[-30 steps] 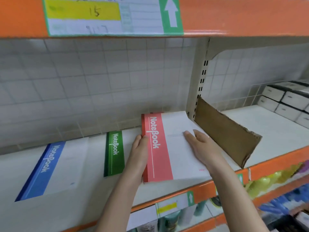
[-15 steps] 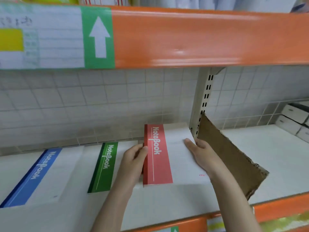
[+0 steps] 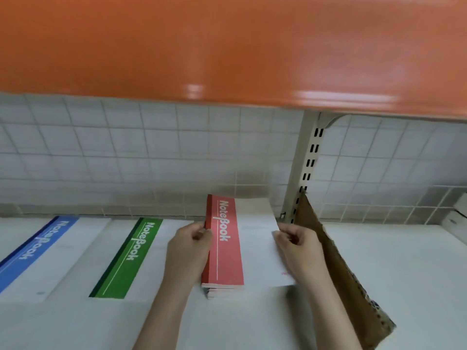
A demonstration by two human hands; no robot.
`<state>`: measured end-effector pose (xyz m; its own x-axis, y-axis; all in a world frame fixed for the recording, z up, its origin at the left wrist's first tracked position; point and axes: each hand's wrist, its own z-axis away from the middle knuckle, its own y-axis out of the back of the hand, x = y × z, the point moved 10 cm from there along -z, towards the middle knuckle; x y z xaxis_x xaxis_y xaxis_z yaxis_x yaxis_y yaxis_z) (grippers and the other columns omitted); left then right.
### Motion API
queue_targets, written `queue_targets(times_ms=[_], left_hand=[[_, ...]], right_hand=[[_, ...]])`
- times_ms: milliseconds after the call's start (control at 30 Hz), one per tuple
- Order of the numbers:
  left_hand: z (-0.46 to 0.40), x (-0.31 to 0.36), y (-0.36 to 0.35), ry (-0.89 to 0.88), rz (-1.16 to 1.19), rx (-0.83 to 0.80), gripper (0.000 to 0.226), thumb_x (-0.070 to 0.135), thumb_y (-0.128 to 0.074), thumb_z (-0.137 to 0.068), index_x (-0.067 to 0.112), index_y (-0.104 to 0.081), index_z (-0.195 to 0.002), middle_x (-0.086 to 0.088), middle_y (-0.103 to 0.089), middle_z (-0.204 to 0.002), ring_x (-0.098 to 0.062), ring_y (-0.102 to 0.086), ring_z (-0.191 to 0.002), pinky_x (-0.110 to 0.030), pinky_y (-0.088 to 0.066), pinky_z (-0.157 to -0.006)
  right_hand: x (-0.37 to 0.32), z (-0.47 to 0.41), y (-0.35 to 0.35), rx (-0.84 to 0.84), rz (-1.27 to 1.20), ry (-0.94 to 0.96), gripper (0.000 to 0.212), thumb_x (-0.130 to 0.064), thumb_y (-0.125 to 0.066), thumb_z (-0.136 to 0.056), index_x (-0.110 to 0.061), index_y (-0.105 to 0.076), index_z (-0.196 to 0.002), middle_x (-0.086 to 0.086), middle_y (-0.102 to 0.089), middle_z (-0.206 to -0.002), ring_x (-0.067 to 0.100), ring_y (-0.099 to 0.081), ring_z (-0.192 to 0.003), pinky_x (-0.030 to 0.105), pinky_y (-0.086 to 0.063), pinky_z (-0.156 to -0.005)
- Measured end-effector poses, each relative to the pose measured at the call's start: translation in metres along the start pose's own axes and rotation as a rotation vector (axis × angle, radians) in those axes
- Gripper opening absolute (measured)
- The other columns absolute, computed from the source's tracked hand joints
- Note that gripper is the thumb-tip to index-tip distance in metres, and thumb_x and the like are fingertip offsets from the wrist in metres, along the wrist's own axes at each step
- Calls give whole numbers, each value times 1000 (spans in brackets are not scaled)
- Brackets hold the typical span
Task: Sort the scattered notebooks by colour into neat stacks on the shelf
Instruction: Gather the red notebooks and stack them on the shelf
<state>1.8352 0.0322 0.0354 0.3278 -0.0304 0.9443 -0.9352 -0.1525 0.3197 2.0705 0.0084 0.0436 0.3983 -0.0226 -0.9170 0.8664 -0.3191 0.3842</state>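
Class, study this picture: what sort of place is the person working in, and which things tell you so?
Probably a shop or stockroom: orange-edged shelving on a slotted upright, identical red notebooks stacked beside green and blue ones, and a cardboard divider.

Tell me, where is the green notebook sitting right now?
In the head view the green notebook lies flat on the white shelf, left of centre, between the blue notebook and the red notebook stack that both hands are squaring up.
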Motion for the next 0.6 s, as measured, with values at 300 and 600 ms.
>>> queue_targets(times_ms=[300, 600], left_hand=[[-15, -3, -16, -7, -123, -12, 18, 23, -48, -97, 32, -63, -90, 12, -68, -79, -2, -66, -67, -8, -42, -52], [-15, -7, -20, -51, -108, 57, 21, 23, -47, -98, 39, -60, -99, 5, -55, -94, -4, -59, -75, -3, -40, -53]], right_hand=[[7, -17, -4, 94, 107, -3, 18, -15, -55, -93, -8, -70, -102, 3, -69, -86, 14, -60, -77, 33, -53, -78], [14, -21, -6, 35, 39, 27, 24, -9, -46, -96, 7, -63, -92, 24, -64, -80, 35, -59, -73, 27, -37, -58]])
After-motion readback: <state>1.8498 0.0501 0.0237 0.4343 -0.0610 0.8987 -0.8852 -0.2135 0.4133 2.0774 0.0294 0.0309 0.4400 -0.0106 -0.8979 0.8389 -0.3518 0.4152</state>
